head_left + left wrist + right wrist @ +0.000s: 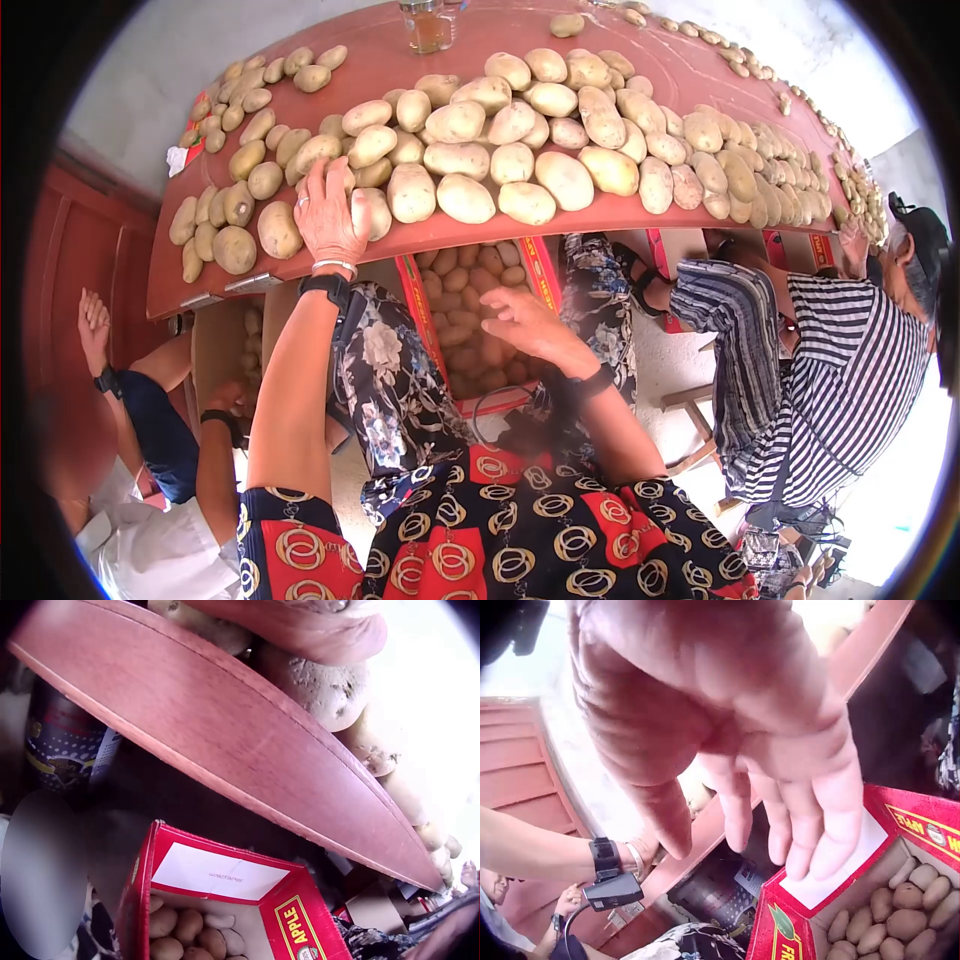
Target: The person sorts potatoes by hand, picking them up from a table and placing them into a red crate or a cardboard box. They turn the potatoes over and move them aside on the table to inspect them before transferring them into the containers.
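Note:
Many potatoes (466,198) lie piled along the red table's front half. The left hand (333,215) rests over potatoes at the near edge, its fingers reaching onto one potato (318,152) and its thumb beside another. In the left wrist view, part of the left hand (315,630) lies just above a pitted potato (322,686); its fingertips are hidden there. The right hand (535,325) hangs in the air above a red-edged box (421,320) of potatoes. Loosely extended fingers with nothing between them show on the right hand (757,735) in the right wrist view.
A glass mug (428,28) stands at the table's back. Smaller potatoes (235,250) lie at the table's left. Under the table a dark printed can (67,742) stands left of the red box (225,874). Other people sit at both sides, one in a striped shirt (850,370).

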`<state>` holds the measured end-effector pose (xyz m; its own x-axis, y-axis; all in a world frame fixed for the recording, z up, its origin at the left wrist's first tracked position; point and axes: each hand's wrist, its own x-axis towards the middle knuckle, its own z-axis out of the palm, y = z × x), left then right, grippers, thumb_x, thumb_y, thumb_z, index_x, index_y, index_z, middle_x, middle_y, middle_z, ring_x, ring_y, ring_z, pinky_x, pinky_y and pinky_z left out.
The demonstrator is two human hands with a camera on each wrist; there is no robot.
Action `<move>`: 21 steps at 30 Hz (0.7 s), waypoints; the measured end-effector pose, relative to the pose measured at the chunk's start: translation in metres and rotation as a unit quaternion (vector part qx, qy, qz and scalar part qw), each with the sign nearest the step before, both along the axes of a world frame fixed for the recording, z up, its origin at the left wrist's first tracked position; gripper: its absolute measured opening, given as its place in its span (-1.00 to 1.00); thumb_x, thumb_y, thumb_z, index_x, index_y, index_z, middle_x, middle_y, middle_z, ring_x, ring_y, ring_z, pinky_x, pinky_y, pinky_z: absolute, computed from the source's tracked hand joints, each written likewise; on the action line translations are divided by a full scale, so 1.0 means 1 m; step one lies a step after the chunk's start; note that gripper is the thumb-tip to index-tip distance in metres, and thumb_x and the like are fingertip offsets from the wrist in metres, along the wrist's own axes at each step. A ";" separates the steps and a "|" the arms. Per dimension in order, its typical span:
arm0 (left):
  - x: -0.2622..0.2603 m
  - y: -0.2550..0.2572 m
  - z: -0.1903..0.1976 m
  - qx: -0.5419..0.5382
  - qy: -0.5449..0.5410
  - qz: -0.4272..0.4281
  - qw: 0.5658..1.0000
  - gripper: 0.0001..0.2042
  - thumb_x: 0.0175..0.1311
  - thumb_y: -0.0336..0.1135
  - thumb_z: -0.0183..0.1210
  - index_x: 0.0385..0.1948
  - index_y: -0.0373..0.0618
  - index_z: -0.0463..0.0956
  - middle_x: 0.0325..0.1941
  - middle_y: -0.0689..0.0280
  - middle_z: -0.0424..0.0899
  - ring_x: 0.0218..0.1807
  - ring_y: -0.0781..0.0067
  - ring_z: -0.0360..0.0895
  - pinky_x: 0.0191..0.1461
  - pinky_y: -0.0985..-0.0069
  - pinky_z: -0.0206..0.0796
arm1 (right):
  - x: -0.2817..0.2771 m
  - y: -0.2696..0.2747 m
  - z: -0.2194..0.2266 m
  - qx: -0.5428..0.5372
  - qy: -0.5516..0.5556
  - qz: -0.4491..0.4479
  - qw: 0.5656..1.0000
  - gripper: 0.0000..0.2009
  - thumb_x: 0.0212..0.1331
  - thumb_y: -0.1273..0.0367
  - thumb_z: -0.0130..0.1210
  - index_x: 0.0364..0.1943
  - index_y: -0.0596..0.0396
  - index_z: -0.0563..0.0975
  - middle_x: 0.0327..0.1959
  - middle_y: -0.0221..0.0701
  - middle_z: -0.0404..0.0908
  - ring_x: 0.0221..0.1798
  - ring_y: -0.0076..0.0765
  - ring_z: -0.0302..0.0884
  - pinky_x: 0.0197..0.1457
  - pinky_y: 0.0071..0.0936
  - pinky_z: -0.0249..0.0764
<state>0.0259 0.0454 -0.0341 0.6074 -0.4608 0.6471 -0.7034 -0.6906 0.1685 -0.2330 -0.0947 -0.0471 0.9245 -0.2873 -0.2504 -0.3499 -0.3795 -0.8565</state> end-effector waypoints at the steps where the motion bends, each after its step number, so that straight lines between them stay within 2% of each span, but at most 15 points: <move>1: 0.000 0.000 0.001 0.006 0.008 -0.003 1.000 -0.50 0.04 -0.23 0.01 0.13 0.04 0.35 0.23 0.17 0.33 0.20 0.03 0.32 0.19 0.15 0.18 | -0.001 -0.001 -0.001 0.034 -0.038 -0.021 0.998 -0.67 0.06 0.30 0.18 -0.09 0.15 0.52 -0.22 -0.19 0.61 -0.11 -0.31 0.56 -0.02 -0.37 0.44; 2: -0.002 -0.001 0.000 0.004 0.009 -0.004 1.000 -0.50 0.04 -0.23 0.01 0.13 0.04 0.35 0.23 0.17 0.33 0.20 0.03 0.32 0.19 0.15 0.18 | -0.001 -0.005 0.005 0.032 -0.038 -0.023 0.999 -0.67 0.06 0.30 0.18 -0.09 0.15 0.52 -0.22 -0.19 0.61 -0.11 -0.31 0.56 -0.02 -0.37 0.44; 4: -0.001 0.000 0.002 0.004 0.009 -0.002 1.000 -0.51 0.04 -0.23 0.01 0.12 0.04 0.36 0.22 0.16 0.34 0.19 0.03 0.32 0.18 0.15 0.18 | 0.006 -0.017 0.023 0.010 -0.109 -0.079 0.991 -0.80 0.07 0.35 0.18 -0.27 0.15 0.55 -0.34 -0.35 0.62 -0.22 -0.46 0.53 -0.11 -0.47 0.44; 5: 0.000 0.000 0.000 -0.002 0.010 -0.007 1.000 -0.51 0.04 -0.23 0.01 0.12 0.04 0.37 0.22 0.17 0.34 0.19 0.03 0.32 0.19 0.15 0.18 | 0.010 -0.024 0.026 0.033 -0.173 -0.132 0.976 -0.88 0.10 0.38 0.17 -0.42 0.15 0.54 -0.45 -0.48 0.59 -0.32 -0.62 0.47 -0.21 -0.59 0.41; 6: 0.001 0.002 0.001 -0.001 0.010 -0.005 1.000 -0.51 0.04 -0.23 0.01 0.12 0.04 0.37 0.22 0.17 0.34 0.19 0.03 0.32 0.19 0.15 0.18 | 0.015 -0.037 0.036 -0.011 -0.185 -0.158 0.970 -0.87 0.16 0.38 0.15 -0.45 0.14 0.52 -0.49 -0.52 0.56 -0.37 -0.68 0.44 -0.27 -0.64 0.37; 7: 0.001 0.001 0.002 0.000 0.004 -0.002 1.000 -0.51 0.04 -0.22 0.01 0.12 0.04 0.37 0.22 0.17 0.34 0.19 0.03 0.32 0.19 0.15 0.18 | 0.017 -0.049 0.047 0.075 -0.199 -0.205 0.955 -0.84 0.15 0.35 0.12 -0.48 0.13 0.56 -0.54 -0.47 0.59 -0.42 -0.67 0.45 -0.31 -0.61 0.39; 8: -0.001 0.000 0.001 0.002 -0.001 -0.001 1.000 -0.51 0.04 -0.22 0.01 0.12 0.04 0.37 0.22 0.17 0.34 0.19 0.03 0.32 0.19 0.15 0.18 | 0.019 -0.067 0.050 0.091 -0.259 -0.199 0.941 -0.83 0.18 0.35 0.09 -0.49 0.12 0.56 -0.55 -0.50 0.58 -0.42 -0.70 0.44 -0.30 -0.64 0.37; 9: 0.000 0.000 0.001 0.006 0.003 0.001 1.000 -0.51 0.04 -0.22 0.01 0.12 0.04 0.37 0.22 0.16 0.34 0.19 0.02 0.31 0.20 0.15 0.17 | 0.019 -0.082 0.063 0.033 -0.259 -0.201 0.944 -0.85 0.19 0.37 0.08 -0.44 0.15 0.56 -0.51 -0.51 0.58 -0.41 -0.68 0.45 -0.29 -0.65 0.37; 10: 0.000 -0.002 0.000 0.005 0.003 0.001 1.000 -0.51 0.04 -0.22 0.01 0.12 0.04 0.37 0.22 0.16 0.34 0.19 0.02 0.31 0.20 0.15 0.17 | 0.024 -0.088 0.073 0.017 -0.300 -0.229 0.926 -0.89 0.15 0.40 0.10 -0.35 0.17 0.56 -0.46 -0.51 0.59 -0.39 -0.66 0.45 -0.28 -0.64 0.39; 13: -0.001 0.001 0.003 0.009 0.006 0.008 1.000 -0.50 0.04 -0.22 0.00 0.12 0.04 0.37 0.22 0.16 0.34 0.20 0.02 0.31 0.20 0.16 0.17 | 0.044 -0.124 0.068 -0.042 -0.326 -0.212 0.920 -0.82 0.11 0.41 0.15 -0.24 0.19 0.56 -0.36 -0.44 0.62 -0.32 -0.62 0.51 -0.23 -0.60 0.44; 16: -0.001 -0.001 0.002 0.003 0.011 -0.002 1.000 -0.50 0.04 -0.22 0.00 0.13 0.05 0.36 0.22 0.17 0.34 0.20 0.03 0.31 0.20 0.15 0.17 | 0.062 -0.132 0.071 -0.073 -0.304 -0.223 0.923 -0.75 0.05 0.40 0.19 -0.16 0.18 0.55 -0.29 -0.32 0.65 -0.24 -0.48 0.59 -0.15 -0.51 0.49; 18: -0.001 0.000 0.002 0.010 0.010 0.003 1.000 -0.50 0.03 -0.21 0.00 0.12 0.03 0.36 0.21 0.16 0.34 0.19 0.02 0.31 0.19 0.15 0.17 | 0.079 -0.124 0.077 -0.151 -0.276 -0.190 0.930 -0.72 0.03 0.39 0.19 -0.14 0.17 0.54 -0.22 -0.21 0.64 -0.18 -0.33 0.62 -0.12 -0.42 0.52; 19: 0.000 0.000 0.002 0.013 0.008 0.004 1.000 -0.50 0.03 -0.21 0.00 0.12 0.03 0.36 0.21 0.16 0.34 0.19 0.02 0.31 0.19 0.15 0.17 | 0.084 -0.120 0.081 -0.167 -0.256 -0.178 0.935 -0.66 0.01 0.38 0.18 -0.08 0.15 0.52 -0.15 -0.15 0.61 -0.08 -0.15 0.58 -0.01 -0.31 0.49; 20: 0.000 0.000 0.001 0.005 0.012 -0.002 1.000 -0.50 0.03 -0.17 0.01 0.11 0.04 0.37 0.21 0.15 0.33 0.19 0.02 0.30 0.19 0.14 0.16 | 0.092 -0.117 0.081 -0.164 -0.257 -0.177 0.936 -0.66 0.01 0.38 0.18 -0.08 0.15 0.52 -0.15 -0.15 0.61 -0.08 -0.15 0.58 -0.01 -0.31 0.49; 21: 0.001 0.000 0.000 -0.004 0.017 -0.010 1.000 -0.50 0.02 -0.13 0.01 0.10 0.04 0.38 0.21 0.15 0.32 0.18 0.01 0.30 0.19 0.13 0.15 | 0.103 -0.118 0.081 -0.232 -0.248 -0.155 0.928 -0.61 0.01 0.37 0.19 -0.02 0.15 0.49 -0.09 -0.13 0.59 -0.04 -0.16 0.56 0.02 -0.33 0.48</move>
